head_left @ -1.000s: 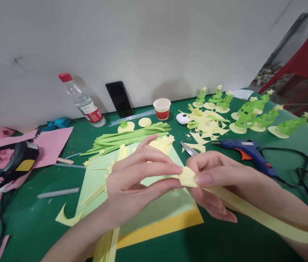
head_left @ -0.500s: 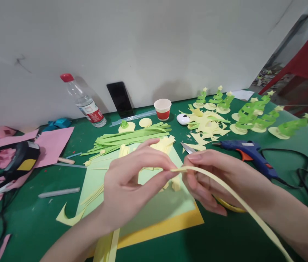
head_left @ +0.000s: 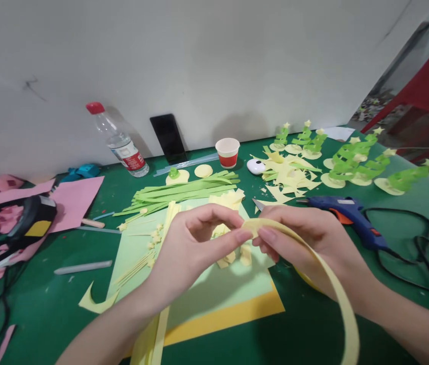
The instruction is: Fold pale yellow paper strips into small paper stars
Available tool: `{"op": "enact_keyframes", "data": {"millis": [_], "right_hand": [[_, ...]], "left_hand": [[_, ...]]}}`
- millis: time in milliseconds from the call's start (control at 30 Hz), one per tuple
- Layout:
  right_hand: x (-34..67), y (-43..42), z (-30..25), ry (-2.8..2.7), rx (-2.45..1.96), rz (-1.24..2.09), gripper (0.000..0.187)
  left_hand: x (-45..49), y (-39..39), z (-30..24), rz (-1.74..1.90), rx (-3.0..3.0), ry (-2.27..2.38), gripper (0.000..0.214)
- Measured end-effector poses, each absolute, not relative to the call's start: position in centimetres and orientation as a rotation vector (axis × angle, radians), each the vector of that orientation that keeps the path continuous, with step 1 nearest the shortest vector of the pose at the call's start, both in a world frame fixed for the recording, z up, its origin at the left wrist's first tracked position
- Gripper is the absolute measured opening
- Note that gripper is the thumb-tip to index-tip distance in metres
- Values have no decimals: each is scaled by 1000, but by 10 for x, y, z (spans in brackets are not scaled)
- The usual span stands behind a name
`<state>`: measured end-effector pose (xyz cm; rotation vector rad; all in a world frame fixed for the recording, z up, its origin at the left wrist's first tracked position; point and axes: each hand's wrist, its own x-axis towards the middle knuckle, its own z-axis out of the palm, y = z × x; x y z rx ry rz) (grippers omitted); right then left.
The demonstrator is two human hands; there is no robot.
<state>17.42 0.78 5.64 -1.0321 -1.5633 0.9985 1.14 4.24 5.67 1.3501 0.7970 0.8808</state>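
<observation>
Both hands meet over a light green sheet (head_left: 214,284) that lies on a yellow sheet (head_left: 237,317). My left hand (head_left: 195,243) pinches the end of a long pale yellow paper strip (head_left: 328,284) between thumb and forefinger. My right hand (head_left: 305,243) pinches the same strip right beside it, and the strip curves over that hand and down to the bottom right. Small folded yellow pieces (head_left: 233,256) lie on the green sheet just under the fingers.
Green paper strips (head_left: 184,190), yellow offcuts (head_left: 286,175), scissors (head_left: 259,204) and a blue glue gun (head_left: 345,210) with black cable lie behind the hands. Paper trees (head_left: 354,157) stand at the right. A bottle (head_left: 117,142), phone (head_left: 167,137), red cup (head_left: 228,152) and pink paper (head_left: 72,200) sit further back and left.
The flat yellow fold seen between the fingers a second ago is gone. The strip's end has turned over and both hands have drawn closer, the strip now arching over my right hand.
</observation>
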Motion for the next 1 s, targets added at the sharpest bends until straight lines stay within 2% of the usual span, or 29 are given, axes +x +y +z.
{"op": "enact_keyframes", "data": {"millis": [167, 333, 600, 800, 1000], "right_hand": [[177, 10, 55, -1552, -1031, 1132, 23], [180, 11, 59, -1561, -924, 1278, 17], [183, 12, 55, -1621, -827, 1241, 26], [182, 14, 47, -1558, -811, 1260, 24], [183, 13, 50, -1645, -826, 1142, 22]], "left_hand": [[9, 44, 58, 750, 1528, 703, 28], [9, 41, 62, 678, 1724, 664, 25], [10, 37, 66, 624, 1719, 614, 25], [10, 36, 64, 646, 1730, 611, 22], [12, 37, 69, 603, 1823, 698, 24]]}}
